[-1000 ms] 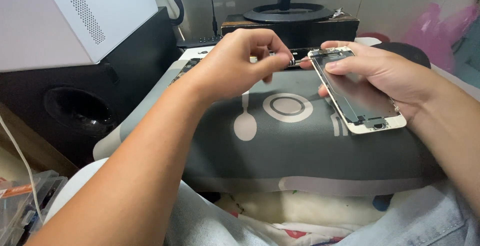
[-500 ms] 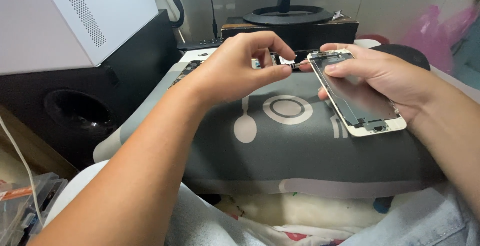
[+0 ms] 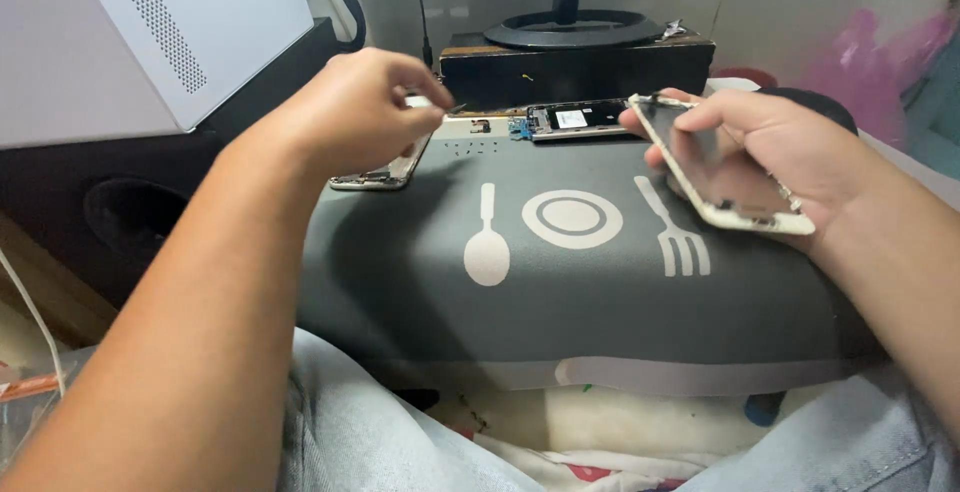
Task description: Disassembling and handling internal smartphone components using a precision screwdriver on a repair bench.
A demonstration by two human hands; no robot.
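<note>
From the head camera, looking down over the person's lap, the right hand (image 3: 775, 152) holds a white-framed phone screen panel with a dark glass face (image 3: 715, 167), fingers curled over its upper edge and the panel tilted, its lower end hanging just above the grey cushioned lap mat printed with a pale spoon, plate and fork (image 3: 560, 282). The left hand (image 3: 360, 117) is up at the far left edge of the mat, fingers pinched narrowly together around something small and pale that I cannot make out. Just beneath that hand lies a gold-rimmed phone frame (image 3: 385, 174), flat on the mat's corner. Between the two hands, at the mat's back edge, rests an opened phone body with its circuit parts showing (image 3: 572, 120). Behind it stands a black box (image 3: 575, 62) bearing a round black monitor stand (image 3: 570, 27), and to the left leans a white perforated metal case (image 3: 130, 32)
</note>
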